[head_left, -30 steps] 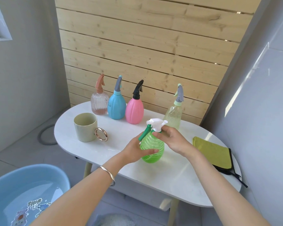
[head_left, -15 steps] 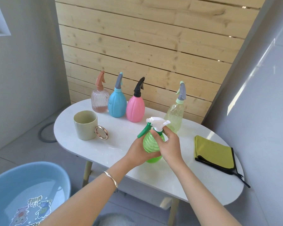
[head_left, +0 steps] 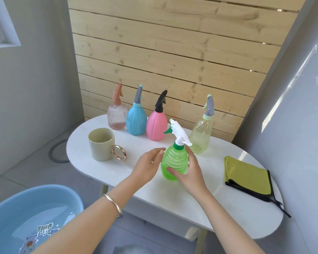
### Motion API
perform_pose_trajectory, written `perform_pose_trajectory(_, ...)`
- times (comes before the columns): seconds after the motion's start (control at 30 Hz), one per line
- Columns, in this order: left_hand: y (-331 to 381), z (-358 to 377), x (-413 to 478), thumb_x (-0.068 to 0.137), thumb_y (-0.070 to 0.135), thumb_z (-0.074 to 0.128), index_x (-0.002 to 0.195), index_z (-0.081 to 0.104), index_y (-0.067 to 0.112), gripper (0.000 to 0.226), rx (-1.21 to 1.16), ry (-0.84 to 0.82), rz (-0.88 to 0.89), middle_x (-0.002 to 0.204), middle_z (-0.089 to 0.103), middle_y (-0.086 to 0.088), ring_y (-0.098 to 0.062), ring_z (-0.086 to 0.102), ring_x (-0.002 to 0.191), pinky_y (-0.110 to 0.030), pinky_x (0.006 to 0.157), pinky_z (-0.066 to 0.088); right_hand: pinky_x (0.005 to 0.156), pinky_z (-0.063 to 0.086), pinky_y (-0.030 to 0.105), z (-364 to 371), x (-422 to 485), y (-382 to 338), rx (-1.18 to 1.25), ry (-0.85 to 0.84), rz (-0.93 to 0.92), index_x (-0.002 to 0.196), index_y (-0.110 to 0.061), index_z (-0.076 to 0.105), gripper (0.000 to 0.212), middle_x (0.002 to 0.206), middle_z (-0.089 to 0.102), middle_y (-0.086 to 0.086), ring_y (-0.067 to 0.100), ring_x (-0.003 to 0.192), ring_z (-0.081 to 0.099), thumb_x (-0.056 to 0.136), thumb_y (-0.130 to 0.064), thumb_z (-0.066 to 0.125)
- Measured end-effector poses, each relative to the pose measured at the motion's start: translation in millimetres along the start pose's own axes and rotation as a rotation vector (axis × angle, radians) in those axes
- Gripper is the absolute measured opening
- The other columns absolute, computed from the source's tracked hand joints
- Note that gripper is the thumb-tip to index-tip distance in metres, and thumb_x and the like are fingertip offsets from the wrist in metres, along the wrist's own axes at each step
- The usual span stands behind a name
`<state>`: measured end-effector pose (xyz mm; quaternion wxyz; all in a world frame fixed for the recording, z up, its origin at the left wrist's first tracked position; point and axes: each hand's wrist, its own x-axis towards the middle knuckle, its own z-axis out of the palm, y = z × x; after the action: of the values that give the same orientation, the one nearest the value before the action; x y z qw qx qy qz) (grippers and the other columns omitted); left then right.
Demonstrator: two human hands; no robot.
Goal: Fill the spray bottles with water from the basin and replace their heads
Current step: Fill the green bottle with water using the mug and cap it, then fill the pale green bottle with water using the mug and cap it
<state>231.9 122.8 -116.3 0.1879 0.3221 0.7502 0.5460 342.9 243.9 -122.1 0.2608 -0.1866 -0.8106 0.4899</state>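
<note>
On the white oval counter (head_left: 173,200), you steady the green spray bottle (head_left: 174,163) near the middle, its base on the surface. Your right hand (head_left: 192,173) grasps it, thumb across the lower front and fingers wrapped round the far side. Your left hand (head_left: 147,165), a silver bangle (head_left: 114,205) on its wrist, is released, with relaxed fingers just beside the bottle's left shoulder; whether they touch it cannot be told.

The bottle's ribbed body is see-through green, and its water level cannot be read. A white spray head (head_left: 179,133) with a green trigger sits on the green collar at the neck, nozzle aimed up and to the left.

On the floor at lower left, the pale blue basin (head_left: 44,191) holds water over a cartoon print on its bottom. A beige mug (head_left: 101,146) with a metallic ring handle stands upright at the counter's left end; what it holds is out of sight.

Along the wooden slat wall (head_left: 173,52) stand four more bottles with heads fitted: a clear pink ribbed bottle (head_left: 117,117), a blue bottle (head_left: 136,121) touching it or nearly so, a pink bottle (head_left: 156,127) and, apart to the right, a pale yellow-green bottle (head_left: 200,137) with a grey head. Their fill cannot be judged. A folded yellow-green cloth (head_left: 246,177) with black edging lies at the right end
</note>
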Motion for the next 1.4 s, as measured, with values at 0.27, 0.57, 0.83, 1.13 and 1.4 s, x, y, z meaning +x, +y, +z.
perform_pose_trajectory(0.27, -2.4, -14.0, 36.8, 0.103, 0.016, 0.036, 0.151, 0.027, 0.017, 0.048, 0.150, 0.029, -0.065, 0.147, 0.040, -0.006, -0.022, 0.040, 0.135, -0.025, 0.105, 0.033, 0.087, 0.046, 0.027, 23.0, 34.2, 0.4, 0.048, 0.241, 0.145, 0.115, -0.036, 0.042, 0.067, 0.112, 0.061, -0.009, 0.011, 0.102, 0.058, 0.064, -0.032, 0.086)
perform_pose_trajectory(0.57, -10.4, -22.0, 96.4, 0.099, 0.013, 0.037, 0.153, -0.009, 0.016, 0.071, 0.759, 0.038, 0.174, 0.162, -0.009, 0.003, -0.021, -0.007, 0.150, -0.037, 0.121, 0.004, 0.083, 0.042, 0.029, 40.9, 136.2, -1.9, -0.014, 0.498, 0.156, 0.120, -0.012, 0.047, 0.069, 0.114, 0.057, 0.003, 0.022, 0.105, 0.056, 0.066, -0.036, 0.084)
perform_pose_trajectory(0.83, -16.6, -5.3, 108.6, 0.101, 0.019, 0.032, 0.149, -0.020, 0.013, 0.072, 0.916, 0.048, 0.167, 0.160, -0.020, -0.002, -0.023, -0.014, 0.149, -0.037, 0.120, -0.001, 0.081, 0.039, 0.027, 52.2, 154.4, 18.3, -0.054, 0.558, 0.159, 0.122, -0.008, 0.047, 0.069, 0.109, 0.052, 0.002, 0.026, 0.108, 0.052, 0.067, -0.026, 0.084)
perform_pose_trajectory(1.13, -18.9, -3.7, 107.2, 0.099, 0.013, 0.034, 0.147, -0.022, 0.012, 0.074, 0.825, 0.049, 0.210, 0.159, -0.022, -0.003, -0.024, -0.016, 0.148, -0.035, 0.120, 0.000, 0.079, 0.043, 0.030, 60.2, 152.2, 25.7, -0.080, 0.580, 0.249, 0.131, -0.014, 0.044, 0.081, 0.125, 0.054, 0.004, 0.024, 0.115, 0.053, 0.065, -0.035, 0.085)
perform_pose_trajectory(1.4, -18.4, -1.2, 102.3, 0.100, 0.014, 0.037, 0.152, -0.006, 0.016, 0.068, 0.670, 0.097, 0.302, 0.161, -0.009, 0.004, -0.016, -0.006, 0.150, -0.028, 0.119, 0.001, 0.102, 0.034, 0.019, 33.9, 115.3, 8.5, 0.021, 0.505, 0.026, 0.134, -0.015, 0.046, 0.053, 0.133, 0.052, -0.006, 0.012, 0.125, 0.047, 0.086, -0.026, 0.067)
